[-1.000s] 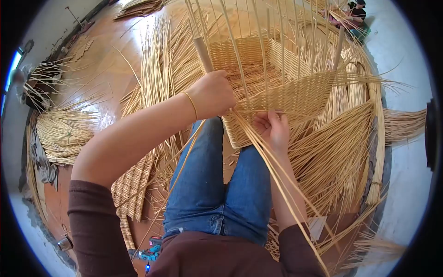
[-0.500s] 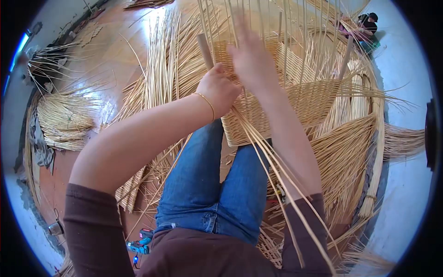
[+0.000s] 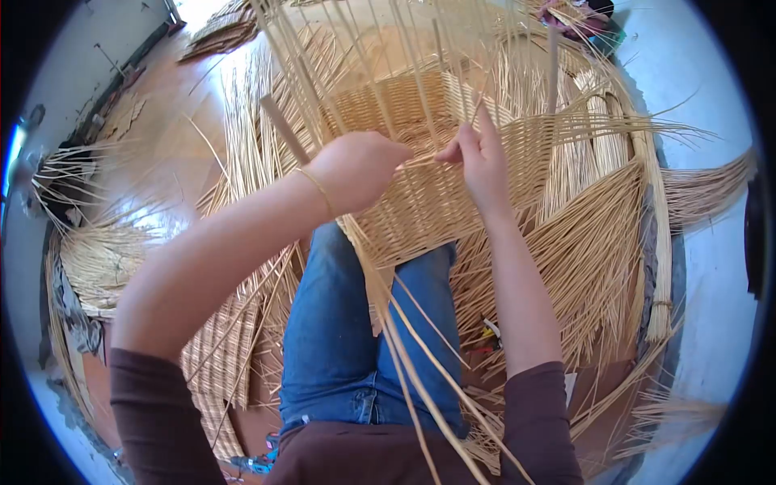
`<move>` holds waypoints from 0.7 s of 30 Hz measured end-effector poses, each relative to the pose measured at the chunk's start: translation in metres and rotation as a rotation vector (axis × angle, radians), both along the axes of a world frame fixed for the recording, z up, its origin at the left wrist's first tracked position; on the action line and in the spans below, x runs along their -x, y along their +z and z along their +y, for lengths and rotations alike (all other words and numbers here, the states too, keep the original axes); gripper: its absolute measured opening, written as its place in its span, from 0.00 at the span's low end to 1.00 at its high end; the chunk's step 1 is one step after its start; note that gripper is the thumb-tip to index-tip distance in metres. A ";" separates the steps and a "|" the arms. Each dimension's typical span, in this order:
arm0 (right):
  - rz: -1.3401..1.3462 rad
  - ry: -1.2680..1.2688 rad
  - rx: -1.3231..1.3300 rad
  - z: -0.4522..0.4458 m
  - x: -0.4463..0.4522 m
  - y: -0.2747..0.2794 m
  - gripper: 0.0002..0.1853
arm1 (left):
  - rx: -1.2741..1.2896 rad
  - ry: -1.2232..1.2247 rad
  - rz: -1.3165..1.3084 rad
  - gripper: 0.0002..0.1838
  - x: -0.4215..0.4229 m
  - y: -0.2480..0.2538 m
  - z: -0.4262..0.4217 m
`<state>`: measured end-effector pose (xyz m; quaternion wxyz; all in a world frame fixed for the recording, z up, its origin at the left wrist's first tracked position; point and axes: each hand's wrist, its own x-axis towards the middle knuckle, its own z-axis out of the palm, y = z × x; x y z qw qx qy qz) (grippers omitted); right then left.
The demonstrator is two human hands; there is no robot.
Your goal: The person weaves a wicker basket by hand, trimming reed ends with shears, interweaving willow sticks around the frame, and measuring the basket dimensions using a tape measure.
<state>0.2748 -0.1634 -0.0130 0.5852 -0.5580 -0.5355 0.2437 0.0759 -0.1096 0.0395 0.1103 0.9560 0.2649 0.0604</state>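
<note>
A woven wicker basket [image 3: 436, 202] with tall upright stakes rests across the person's knees. My left hand [image 3: 360, 171] is closed at the near left of its rim, beside a thick wooden corner post [image 3: 284, 128]; the fingers' far side is hidden. Loose canes [image 3: 404, 339] hang from below this hand across the jeans. To its right, my right hand [image 3: 478, 158] pinches a thin cane at the rim, thumb and index finger together. A short stretch of cane runs between the two hands, over the basket's near wall.
Cane bundles lie at right [image 3: 598, 242], with another pile [image 3: 109, 259] at left. Woven panels [image 3: 222, 347] lie on the floor at lower left, near a blue tool [image 3: 263, 462]. Another person [image 3: 594, 14] sits at the far upper right.
My right hand has come down from above the basket to the near rim and closed on a cane. The basket and my left hand now appear further left, with the basket turned slightly.
</note>
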 end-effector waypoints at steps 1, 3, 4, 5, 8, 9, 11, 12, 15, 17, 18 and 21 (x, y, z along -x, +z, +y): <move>0.091 0.037 0.023 0.002 -0.002 -0.003 0.27 | 0.063 0.089 0.009 0.10 -0.010 -0.008 0.001; 0.215 0.120 0.052 0.001 -0.005 -0.002 0.27 | 0.164 0.217 -0.035 0.09 -0.028 -0.044 0.005; 0.220 0.110 0.039 0.003 -0.008 0.001 0.27 | 0.152 0.205 -0.030 0.09 -0.033 -0.051 0.005; 0.034 0.061 0.042 0.003 -0.008 0.003 0.27 | 0.295 0.288 -0.203 0.08 -0.036 -0.056 0.003; -0.399 -0.056 0.079 0.020 0.001 0.017 0.28 | 0.475 0.380 -0.436 0.09 -0.043 -0.077 0.011; -0.603 -0.044 -0.155 0.040 0.006 0.013 0.29 | 0.450 0.406 -0.439 0.10 -0.045 -0.077 0.013; -0.793 -0.062 -0.394 0.067 0.015 0.017 0.31 | 0.410 0.411 -0.424 0.10 -0.046 -0.069 0.014; -0.723 -0.073 -0.313 0.075 0.019 0.020 0.29 | 0.459 0.456 -0.377 0.10 -0.045 -0.064 0.012; -0.229 -0.170 -0.253 0.058 0.006 0.045 0.28 | 0.511 0.415 -0.313 0.11 -0.036 -0.069 0.018; -0.266 -0.347 -0.264 0.042 -0.033 0.016 0.23 | 0.191 0.253 -0.266 0.14 -0.035 -0.065 0.011; -0.148 -0.335 -0.190 0.030 -0.046 0.005 0.22 | 0.190 0.230 -0.255 0.14 -0.040 -0.053 0.007; -0.047 -0.321 -0.118 0.010 -0.065 -0.005 0.21 | -0.132 0.171 0.323 0.14 -0.060 -0.008 0.000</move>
